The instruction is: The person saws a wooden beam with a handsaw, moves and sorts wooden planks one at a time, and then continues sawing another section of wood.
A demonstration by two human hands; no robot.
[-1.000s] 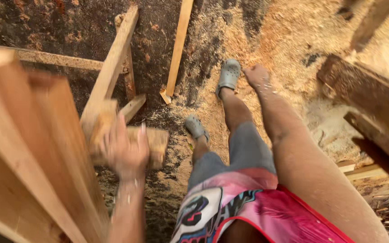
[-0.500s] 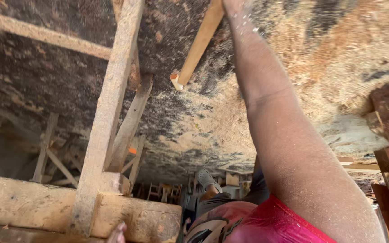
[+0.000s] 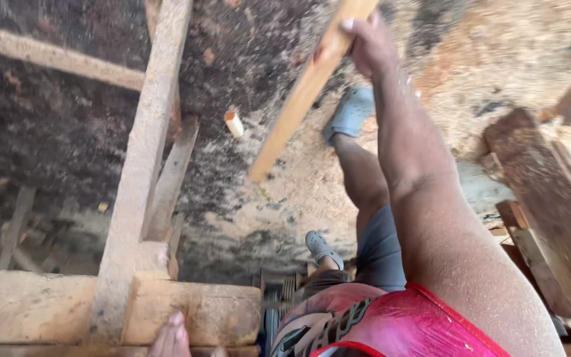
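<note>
I see open sawdust floor (image 3: 510, 59) around my right hand (image 3: 368, 46); the wooden slat (image 3: 302, 92) it grips slants across. A long beam (image 3: 143, 145) and dark boards (image 3: 550, 198) block each side.

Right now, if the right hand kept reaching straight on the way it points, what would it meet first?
The right hand, gripping the wooden slat, points away over the sawdust floor. Nothing else shows in that line; depth is unclear.
</note>
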